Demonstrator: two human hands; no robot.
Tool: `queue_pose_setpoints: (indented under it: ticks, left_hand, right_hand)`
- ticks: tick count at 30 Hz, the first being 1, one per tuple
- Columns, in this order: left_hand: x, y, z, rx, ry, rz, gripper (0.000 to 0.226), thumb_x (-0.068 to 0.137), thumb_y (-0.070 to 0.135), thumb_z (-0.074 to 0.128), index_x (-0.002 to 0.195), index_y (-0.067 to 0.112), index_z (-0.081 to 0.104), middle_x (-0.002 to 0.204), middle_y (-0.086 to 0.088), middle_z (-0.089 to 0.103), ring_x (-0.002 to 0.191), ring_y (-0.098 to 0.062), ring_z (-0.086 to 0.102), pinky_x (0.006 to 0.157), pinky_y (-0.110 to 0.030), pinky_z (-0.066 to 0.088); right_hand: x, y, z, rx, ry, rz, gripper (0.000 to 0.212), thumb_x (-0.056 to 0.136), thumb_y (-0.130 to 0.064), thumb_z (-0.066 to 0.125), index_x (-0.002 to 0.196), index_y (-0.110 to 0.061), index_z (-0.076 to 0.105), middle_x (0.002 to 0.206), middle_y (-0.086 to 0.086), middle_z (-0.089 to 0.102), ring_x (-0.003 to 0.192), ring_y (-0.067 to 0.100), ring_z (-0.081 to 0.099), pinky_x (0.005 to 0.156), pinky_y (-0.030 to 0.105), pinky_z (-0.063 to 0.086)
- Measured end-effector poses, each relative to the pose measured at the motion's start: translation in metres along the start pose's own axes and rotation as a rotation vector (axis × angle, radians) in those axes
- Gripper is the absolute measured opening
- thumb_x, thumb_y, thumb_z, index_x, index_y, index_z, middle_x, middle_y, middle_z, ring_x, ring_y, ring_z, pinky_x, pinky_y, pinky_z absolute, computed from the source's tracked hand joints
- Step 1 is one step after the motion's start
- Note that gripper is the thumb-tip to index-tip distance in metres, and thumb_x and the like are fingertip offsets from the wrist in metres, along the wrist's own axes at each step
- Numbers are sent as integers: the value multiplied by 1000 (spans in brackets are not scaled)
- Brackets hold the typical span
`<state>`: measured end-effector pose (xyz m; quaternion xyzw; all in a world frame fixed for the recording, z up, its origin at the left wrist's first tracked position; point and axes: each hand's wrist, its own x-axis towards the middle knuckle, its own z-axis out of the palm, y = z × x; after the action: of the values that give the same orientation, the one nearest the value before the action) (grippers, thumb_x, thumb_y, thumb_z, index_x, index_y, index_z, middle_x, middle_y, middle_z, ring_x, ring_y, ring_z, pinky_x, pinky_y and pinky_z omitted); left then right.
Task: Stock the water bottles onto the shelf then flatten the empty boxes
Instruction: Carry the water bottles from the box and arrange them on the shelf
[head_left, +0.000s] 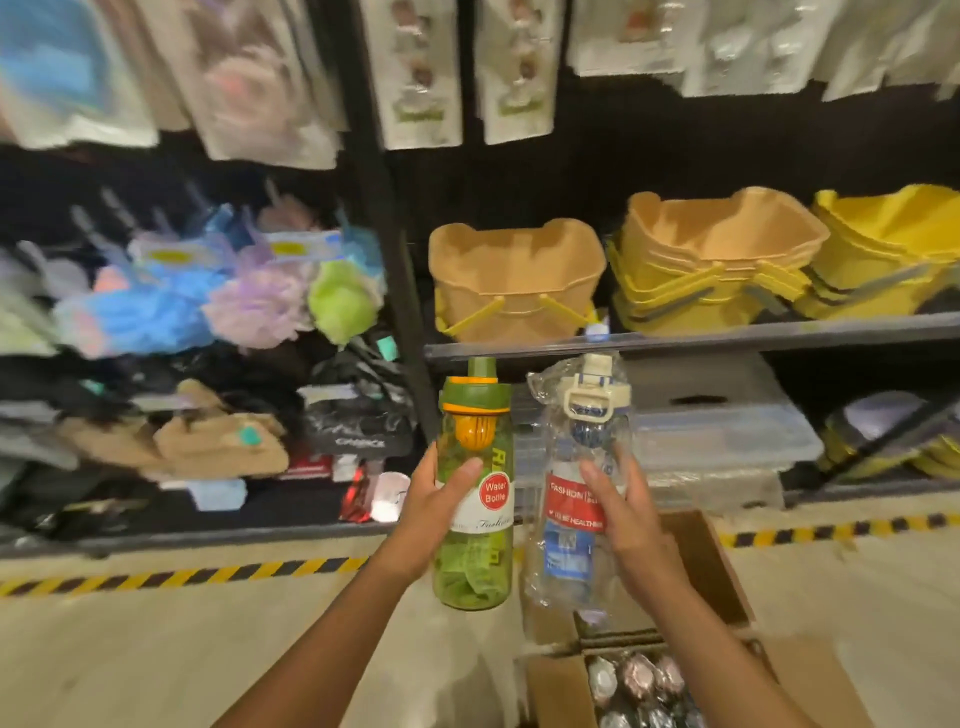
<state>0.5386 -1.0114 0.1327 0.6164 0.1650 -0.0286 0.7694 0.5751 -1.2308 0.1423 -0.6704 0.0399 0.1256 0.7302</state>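
My left grip (436, 506) curls round the middle of the green bottle (474, 571), which is upright with its cap above my thumb. My right grip (623, 517) wraps the red label band of the clear bottle (589, 426), also upright and in crinkled plastic. The bottles are side by side, perhaps touching; blur hides it. Their caps sit just under the shelf edge (727, 332), with the open cardboard box (701, 561) below my right forearm. Both arms reach forward, thumbs facing me.

L bottle (475, 571) beside R bottle (569, 556), shelf (727, 335) behind, box (711, 566) below.
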Motion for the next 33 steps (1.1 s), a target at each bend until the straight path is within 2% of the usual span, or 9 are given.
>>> queue_pose_setpoints:
  ticks: [3, 6, 9, 11, 15, 19, 22, 25, 33]
  left_hand:
    - [-25, 2, -51, -37, 122, 16, 68, 72, 51, 78, 132, 27, 58, 119, -6, 76, 106, -27, 75, 90, -44, 60]
    - [-56, 1, -105, -71, 229, 51, 82, 65, 57, 78, 137, 24, 57, 119, -7, 76, 106, -30, 75, 92, -50, 60]
    - [-94, 2, -158, -87, 329, 98, 77, 63, 56, 77, 132, 27, 59, 113, -3, 78, 100, -24, 76, 80, -37, 62]
    - [-123, 3, -196, -95, 384, 122, 74, 62, 55, 76, 129, 28, 60, 110, 0, 79, 98, -22, 77, 76, -32, 61]
    - [-185, 4, -273, -105, 487, 174, 75, 65, 56, 75, 133, 27, 58, 117, -6, 76, 102, -26, 76, 81, -38, 62]
    - [-248, 0, -348, -125, 599, 205, 73, 67, 56, 74, 132, 27, 59, 116, -7, 76, 101, -29, 76, 81, -41, 62]
    - [-295, -5, -401, -156, 703, 213, 74, 68, 59, 73, 133, 26, 59, 119, -9, 75, 104, -31, 75, 92, -53, 60]
    - [-335, -11, -445, -167, 804, 234, 75, 71, 59, 74, 135, 24, 58, 119, -9, 75, 105, -33, 74, 94, -58, 58]
    - [-420, -24, -541, -311, 1098, 282, 79, 70, 57, 75, 137, 17, 57, 121, -11, 74, 106, -34, 74, 86, -46, 62]
  right_hand:
    - [-4, 6, 51, 19, -103, 25, 55, 76, -52, 77, 125, -49, 50, 125, -3, 70, 99, 16, 75, 72, 24, 61]
    - [-16, 14, 104, 0, -218, 31, 41, 82, -38, 69, 121, -42, 55, 108, -10, 78, 97, 11, 75, 71, 23, 60]
    - [-34, 22, 162, -4, -324, 31, 64, 71, -61, 81, 126, -41, 55, 112, -7, 77, 98, 13, 76, 71, 24, 60]
    - [-51, 27, 204, -26, -375, 41, 58, 75, -60, 77, 126, -43, 53, 113, -4, 76, 99, 14, 76, 70, 25, 61]
    - [-90, 42, 291, -83, -453, -3, 74, 66, -68, 83, 126, -37, 56, 113, -4, 76, 102, 18, 75, 79, 31, 63]
    - [-128, 60, 372, -100, -556, -31, 62, 73, -52, 86, 125, -33, 59, 120, 5, 74, 102, 21, 74, 83, 34, 62]
    - [-160, 68, 432, -136, -656, -26, 99, 49, -78, 86, 131, -32, 57, 118, 2, 75, 103, 22, 75, 79, 33, 61]
    - [-186, 74, 489, -149, -740, -23, 106, 36, -85, 84, 126, -36, 57, 113, -3, 77, 98, 18, 76, 73, 28, 62]
    - [-234, 108, 642, -213, -1020, 30, 104, 43, -78, 89, 129, -26, 58, 115, 4, 76, 102, 27, 75, 79, 36, 62]
